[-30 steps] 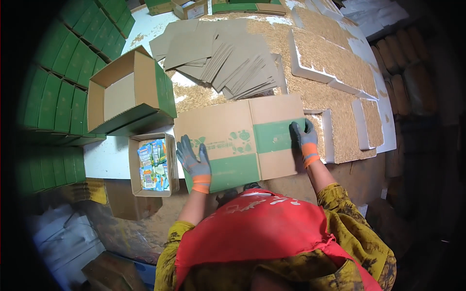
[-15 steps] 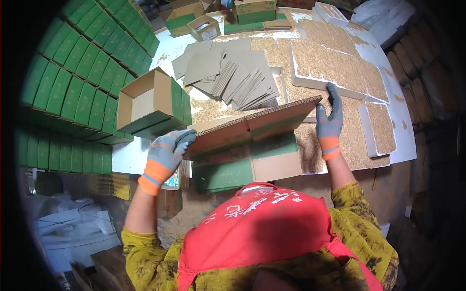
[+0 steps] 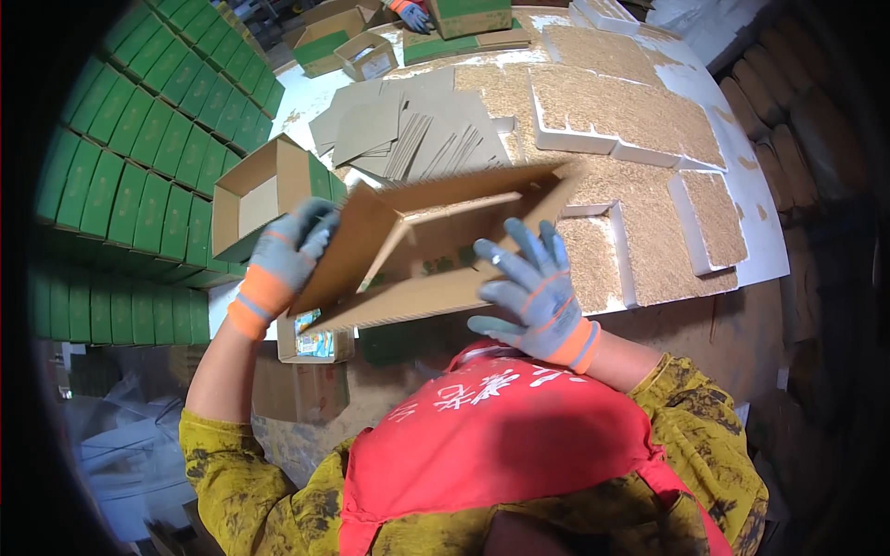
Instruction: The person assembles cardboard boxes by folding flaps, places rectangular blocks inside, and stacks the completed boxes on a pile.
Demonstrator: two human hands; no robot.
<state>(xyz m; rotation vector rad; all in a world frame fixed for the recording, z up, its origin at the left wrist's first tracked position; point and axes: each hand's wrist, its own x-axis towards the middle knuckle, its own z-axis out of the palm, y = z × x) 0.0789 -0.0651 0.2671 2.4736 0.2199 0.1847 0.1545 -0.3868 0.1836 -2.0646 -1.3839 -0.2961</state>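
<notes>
A brown cardboard box (image 3: 345,243), opened out to a hollow shape and smeared by motion, hangs tilted over the near edge of the table. On its left side, my left hand (image 3: 298,243) in a grey and orange glove grips the panel. My right hand (image 3: 538,287), gloved alike, has its fingers spread at the box's near right side; whether the fingertips touch it I cannot tell. Just beyond my left hand stands an open green and brown carton (image 3: 271,196). Grey cardboard sheets (image 3: 371,130) lie in a loose pile behind the box.
Green cartons (image 3: 139,139) are stacked high on the left. White trays of brown granules (image 3: 640,120) cover the table's right side. A small box with colourful packets (image 3: 315,343) sits below my left hand. Another person's gloved hand (image 3: 413,15) shows at the far edge near more cartons.
The folded cardboard has opened into a box shape and tilted. My right hand has come off its far right end, moving nearer and left, fingers now spread. My left hand has shifted left with the box.
</notes>
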